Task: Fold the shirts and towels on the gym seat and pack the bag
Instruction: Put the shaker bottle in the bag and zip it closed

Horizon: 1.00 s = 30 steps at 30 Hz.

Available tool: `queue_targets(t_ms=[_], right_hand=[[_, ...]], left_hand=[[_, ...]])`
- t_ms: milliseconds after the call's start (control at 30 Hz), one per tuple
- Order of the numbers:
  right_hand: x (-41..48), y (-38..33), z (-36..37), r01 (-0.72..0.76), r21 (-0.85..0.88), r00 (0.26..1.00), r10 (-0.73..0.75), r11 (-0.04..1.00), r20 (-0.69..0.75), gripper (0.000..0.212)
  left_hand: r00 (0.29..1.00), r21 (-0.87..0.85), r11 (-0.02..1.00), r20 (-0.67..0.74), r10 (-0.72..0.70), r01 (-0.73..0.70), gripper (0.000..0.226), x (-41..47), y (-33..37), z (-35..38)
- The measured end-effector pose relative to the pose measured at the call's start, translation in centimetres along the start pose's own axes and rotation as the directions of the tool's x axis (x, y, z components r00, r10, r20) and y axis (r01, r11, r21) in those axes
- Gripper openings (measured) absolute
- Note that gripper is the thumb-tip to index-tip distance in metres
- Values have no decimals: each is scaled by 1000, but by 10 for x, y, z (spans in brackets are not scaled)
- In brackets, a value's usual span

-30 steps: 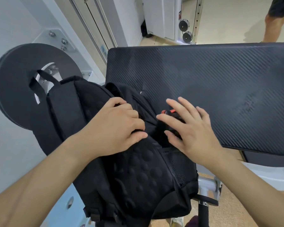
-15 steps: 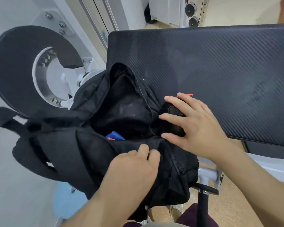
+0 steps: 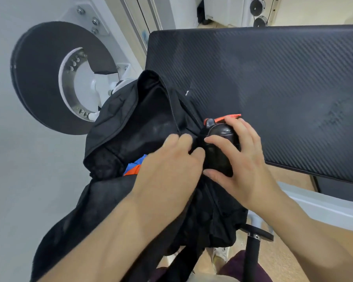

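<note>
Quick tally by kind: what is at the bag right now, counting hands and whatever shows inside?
Hands: 2, the left hand gripping the bag's opening edge, the right hand around the bottle
Backpack: 1, black, unzipped
Bottle: 1, black with an orange top, at the bag's side
Cloth: 1, blue and orange, inside the bag
Total: 5

There is one black bag (image 3: 102, 202), and in its open mouth lies one blue-and-orange cloth (image 3: 134, 167). At the bag's right side is one dark bottle (image 3: 220, 131), and two hands are at the bag: the left hand (image 3: 171, 169) on its opening, the right hand (image 3: 247, 169) round the bottle. Behind the bag is one black seat (image 3: 273, 88), to the bag's left one round black disc (image 3: 39, 78), and far beyond it two small black wheels (image 3: 255, 6).
</note>
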State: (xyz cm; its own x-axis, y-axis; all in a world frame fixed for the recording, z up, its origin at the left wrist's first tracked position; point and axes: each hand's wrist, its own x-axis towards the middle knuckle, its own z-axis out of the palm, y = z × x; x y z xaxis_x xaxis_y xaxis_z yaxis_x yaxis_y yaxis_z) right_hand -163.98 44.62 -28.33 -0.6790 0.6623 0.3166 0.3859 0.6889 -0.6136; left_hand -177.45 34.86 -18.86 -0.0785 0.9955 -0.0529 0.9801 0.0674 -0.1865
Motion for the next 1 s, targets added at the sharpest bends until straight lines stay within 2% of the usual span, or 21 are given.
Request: queue_targets(t_ms=[33,100,167,233,300,367,400,433,467,500,567,600,667,767,833,900,933,967,1000], right_hand=[[0,0,1,-17,18,1000,17,1000,-1,66],[1,2,1,-39,19,999,38,999,15,70],[2,4,-2,-42,12,999,42,999,29,69],[2,4,-6,-58,-7,997,58,998,41,69],[2,3,-7,-88,-44,995,90,995,48,68],[4,3,-7,-131,-91,990,135,987,38,67],[6,3,-7,-162,-107,985,166,981,36,67],[9,3,-7,-193,-114,980,198,975,34,67],[13,3,-8,-217,-117,975,222,969,30,67],[16,2,-8,-234,-122,971,238,965,26,68],[22,-3,-7,-258,-138,964,264,956,26,70],[25,-6,-7,-266,-150,962,273,952,28,71],[31,-14,-6,-272,-187,958,283,944,37,70],[34,-23,-3,-262,-257,956,287,930,64,69],[32,-35,-4,-235,-309,958,273,921,85,71],[29,-55,-13,-166,-307,975,203,937,93,69],[25,-69,-21,-106,-223,982,138,969,132,66],[20,-86,-29,-52,-68,972,66,996,225,61],[13,-109,-37,-15,121,929,-31,993,369,60]], left_hand=[[994,54,993,-34,105,-104,30,11,-5,-4],[965,185,948,4,263,-259,45,25,-19,-4],[954,300,907,64,291,-297,33,27,-40,6],[961,329,906,167,221,-266,17,26,-53,11],[940,192,949,284,189,-249,5,19,-61,4],[942,-99,990,310,126,-100,34,9,-65,-19],[945,-239,971,321,63,16,43,-8,-64,-40],[936,-295,951,352,19,92,47,-26,-63,-38],[936,-297,946,353,-15,127,53,-50,-66,-33],[907,-257,956,420,-18,139,64,-72,-63,-27],[797,-226,969,601,54,105,96,-119,-55,3],[752,-251,958,657,62,141,91,-133,-50,10],[862,-306,945,502,61,111,55,-152,-46,7],[884,-531,833,451,125,153,25,-162,-39,1],[915,-590,794,386,117,147,16,-162,-40,-2],[927,-592,793,361,105,141,16,-162,-47,2],[930,-588,799,349,114,123,15,-161,-52,2],[948,-592,802,295,121,81,14,-159,-56,2],[959,-598,800,253,125,53,12,-156,-62,1]])
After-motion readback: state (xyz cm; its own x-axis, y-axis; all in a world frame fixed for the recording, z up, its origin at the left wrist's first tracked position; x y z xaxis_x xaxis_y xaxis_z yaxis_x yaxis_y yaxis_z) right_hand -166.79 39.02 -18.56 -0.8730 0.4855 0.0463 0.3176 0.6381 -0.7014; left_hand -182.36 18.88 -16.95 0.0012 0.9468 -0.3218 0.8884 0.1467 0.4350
